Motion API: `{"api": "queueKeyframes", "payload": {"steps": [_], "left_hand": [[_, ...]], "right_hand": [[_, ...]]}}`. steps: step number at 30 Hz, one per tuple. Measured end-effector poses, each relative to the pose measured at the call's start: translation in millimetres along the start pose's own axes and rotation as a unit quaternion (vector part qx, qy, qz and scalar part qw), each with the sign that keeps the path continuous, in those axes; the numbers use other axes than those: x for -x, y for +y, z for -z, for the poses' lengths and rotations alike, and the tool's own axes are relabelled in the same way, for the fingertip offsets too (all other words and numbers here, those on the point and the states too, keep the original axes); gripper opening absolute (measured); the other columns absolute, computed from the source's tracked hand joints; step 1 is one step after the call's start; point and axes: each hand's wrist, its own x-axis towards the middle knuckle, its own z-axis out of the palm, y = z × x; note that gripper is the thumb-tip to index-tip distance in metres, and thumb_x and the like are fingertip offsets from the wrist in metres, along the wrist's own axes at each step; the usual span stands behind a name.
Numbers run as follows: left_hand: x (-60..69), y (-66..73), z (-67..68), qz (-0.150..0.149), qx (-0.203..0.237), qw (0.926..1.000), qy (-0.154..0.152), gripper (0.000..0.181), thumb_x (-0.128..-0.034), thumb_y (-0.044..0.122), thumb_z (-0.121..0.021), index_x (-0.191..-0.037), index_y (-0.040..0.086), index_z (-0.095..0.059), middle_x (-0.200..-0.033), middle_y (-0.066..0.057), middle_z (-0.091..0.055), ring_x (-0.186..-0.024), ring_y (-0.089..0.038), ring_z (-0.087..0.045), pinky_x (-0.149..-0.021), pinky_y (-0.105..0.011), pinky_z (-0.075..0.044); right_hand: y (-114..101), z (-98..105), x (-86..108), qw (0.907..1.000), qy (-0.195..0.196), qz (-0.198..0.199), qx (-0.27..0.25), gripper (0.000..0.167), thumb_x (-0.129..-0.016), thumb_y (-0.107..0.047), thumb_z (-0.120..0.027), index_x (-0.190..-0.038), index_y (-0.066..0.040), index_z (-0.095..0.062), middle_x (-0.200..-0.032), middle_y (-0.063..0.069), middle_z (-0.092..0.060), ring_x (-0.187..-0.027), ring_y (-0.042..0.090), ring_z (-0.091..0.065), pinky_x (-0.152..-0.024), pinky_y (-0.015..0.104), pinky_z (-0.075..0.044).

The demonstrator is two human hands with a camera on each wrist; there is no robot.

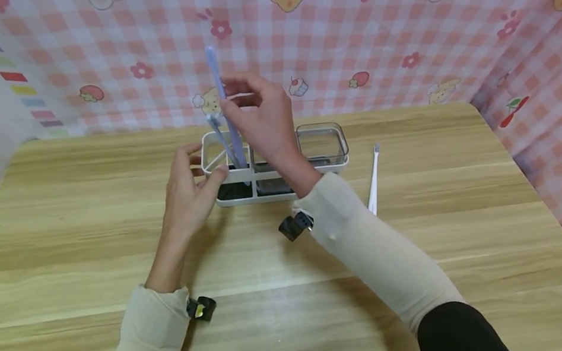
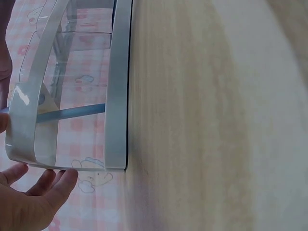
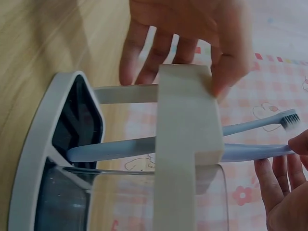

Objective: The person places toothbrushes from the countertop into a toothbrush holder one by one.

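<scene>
A white-framed holder (image 1: 280, 172) with clear cups stands toward the table's back. My left hand (image 1: 184, 195) grips its left end, thumb at the front rim and fingers around the side; those fingers (image 2: 60, 190) touch the end in the left wrist view. My right hand (image 1: 267, 117) pinches a purple-blue toothbrush (image 1: 235, 137), which stands nearly upright over the left section. Beside it a light blue toothbrush (image 3: 255, 124) leans through the frame, bristles up. How deep the pinched brush (image 3: 255, 152) reaches is hidden behind the rim.
A white toothbrush (image 1: 374, 183) lies on the wooden table (image 1: 471, 221), right of the holder. A clear, dark-rimmed cup (image 1: 322, 144) sits in the holder's right end. Behind the table hangs a pink checked cloth (image 1: 142, 33).
</scene>
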Motion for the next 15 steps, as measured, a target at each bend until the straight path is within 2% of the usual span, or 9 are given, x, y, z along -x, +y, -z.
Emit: {"api": "queueKeyframes", "payload": {"steps": [15], "left_hand": [[0.0, 0.5, -1.3, 0.003, 0.002, 1.0000, 0.004, 0.058, -0.0927, 0.020, -0.066, -0.143, 0.001, -0.044, -0.126, -0.018, -0.054, -0.112, -0.026, -0.052, -0.096, -0.042, -0.053]], "right_hand": [[12, 2, 15.5, 0.9993, -0.019, -0.013, 0.030, 0.028, -0.091, 0.001, -0.070, -0.119, 0.000, -0.069, -0.106, 0.012, -0.071, -0.096, 0.018, -0.068, -0.087, 0.027, -0.057]]}}
